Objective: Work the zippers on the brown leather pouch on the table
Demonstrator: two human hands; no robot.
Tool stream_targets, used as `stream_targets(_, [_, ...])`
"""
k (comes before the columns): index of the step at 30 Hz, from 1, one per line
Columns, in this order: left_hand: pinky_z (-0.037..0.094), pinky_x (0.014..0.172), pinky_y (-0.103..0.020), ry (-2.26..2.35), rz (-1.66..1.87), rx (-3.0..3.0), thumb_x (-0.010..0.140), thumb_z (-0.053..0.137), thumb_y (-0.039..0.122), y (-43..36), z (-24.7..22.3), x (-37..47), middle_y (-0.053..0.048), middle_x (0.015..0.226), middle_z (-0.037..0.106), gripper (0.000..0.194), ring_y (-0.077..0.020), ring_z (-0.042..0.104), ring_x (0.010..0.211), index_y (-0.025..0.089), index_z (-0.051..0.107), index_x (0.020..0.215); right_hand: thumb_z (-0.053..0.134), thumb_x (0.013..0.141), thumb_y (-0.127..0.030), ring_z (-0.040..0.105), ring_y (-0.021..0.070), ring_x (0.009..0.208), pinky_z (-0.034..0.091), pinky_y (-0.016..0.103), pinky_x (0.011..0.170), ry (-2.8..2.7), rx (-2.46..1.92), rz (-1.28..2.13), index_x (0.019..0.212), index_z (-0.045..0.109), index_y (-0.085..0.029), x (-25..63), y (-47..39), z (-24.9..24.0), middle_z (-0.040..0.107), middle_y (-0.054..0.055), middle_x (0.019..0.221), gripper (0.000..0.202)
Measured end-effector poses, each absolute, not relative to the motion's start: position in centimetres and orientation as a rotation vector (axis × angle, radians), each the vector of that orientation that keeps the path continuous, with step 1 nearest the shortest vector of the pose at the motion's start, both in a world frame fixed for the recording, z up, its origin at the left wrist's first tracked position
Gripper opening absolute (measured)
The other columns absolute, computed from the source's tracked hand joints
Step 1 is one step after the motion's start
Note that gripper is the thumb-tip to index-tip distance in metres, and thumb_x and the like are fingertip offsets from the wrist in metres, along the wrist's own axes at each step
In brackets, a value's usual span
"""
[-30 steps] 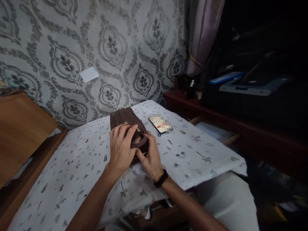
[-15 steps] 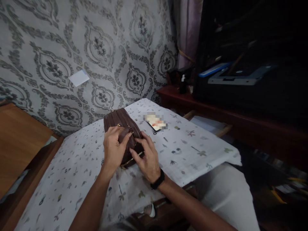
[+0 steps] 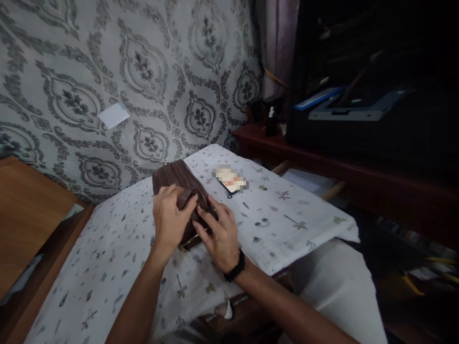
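Note:
A brown handbag [image 3: 175, 173] with gold zippers lies on a white patterned cloth [image 3: 118, 258]. My left hand [image 3: 170, 215] is closed over the bag's near part, its thumb pressing a folded brown flap or strap [image 3: 186, 197]. From the right, my right hand [image 3: 218, 229] grips the bag's side, with thumb and fingers bent close to the zip at its near end. What lies between the fingertips is partly hidden. A black band circles my right wrist. Beyond the bag, to the right, rests a phone-like flat object [image 3: 231, 180] with a blurred surface.
A dark red shelf [image 3: 258, 138] holding a small dark bottle [image 3: 271, 122] runs along the right. Below it an open drawer [image 3: 304, 181] sticks out near the cloth. A wooden panel [image 3: 28, 215] stands at left, and a patterned wall [image 3: 143, 62] rises behind.
The right fingers have shifted slightly and curled closer around the bag's near end. The left hand stays in nearly the same grip; the camera view has moved a little.

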State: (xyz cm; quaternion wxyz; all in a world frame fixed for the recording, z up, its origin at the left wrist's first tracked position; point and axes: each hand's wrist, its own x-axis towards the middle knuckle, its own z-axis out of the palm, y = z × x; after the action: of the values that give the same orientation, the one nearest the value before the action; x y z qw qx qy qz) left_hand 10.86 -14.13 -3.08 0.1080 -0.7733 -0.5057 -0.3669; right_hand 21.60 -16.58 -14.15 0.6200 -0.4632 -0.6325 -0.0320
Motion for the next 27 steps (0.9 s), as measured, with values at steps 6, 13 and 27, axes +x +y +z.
stream_targets(6, [0.044,0.079,-0.034,-1.506,-1.186,-2.326,0.088,0.066,0.030,-13.76,-3.17,10.45,-0.001,0.078,0.063,0.017,-0.0212,0.058,0.083,0.022,0.060,0.074,0.057,0.096,-0.026,0.061,0.0266,0.100,0.056,0.047,0.083,-1.384,-1.056,0.021,0.119,0.070,-0.025,21.32,-17.34,-13.47,0.066,0.011,0.109,0.027])
stream_targets(13, [0.043,0.075,-0.032,-1.559,-1.327,-2.428,0.088,0.064,0.029,-13.85,-2.98,10.10,0.000,0.074,0.061,0.018,-0.0186,0.057,0.077,0.022,0.061,0.072,0.056,0.095,-0.015,0.065,0.0199,0.091,0.058,0.036,0.079,-1.293,-0.873,0.271,0.117,0.070,-0.024,21.14,-17.31,-13.44,0.066,0.005,0.096,0.027])
stream_targets(27, [0.044,0.075,-0.032,-1.605,-1.242,-2.386,0.086,0.066,0.029,-13.90,-3.02,10.48,0.000,0.073,0.061,0.019,-0.0191,0.058,0.076,0.021,0.059,0.070,0.055,0.096,-0.012,0.060,0.0207,0.089,0.056,0.036,0.074,-1.342,-0.879,0.149,0.115,0.073,-0.024,21.00,-16.95,-13.64,0.063,0.007,0.094,0.029])
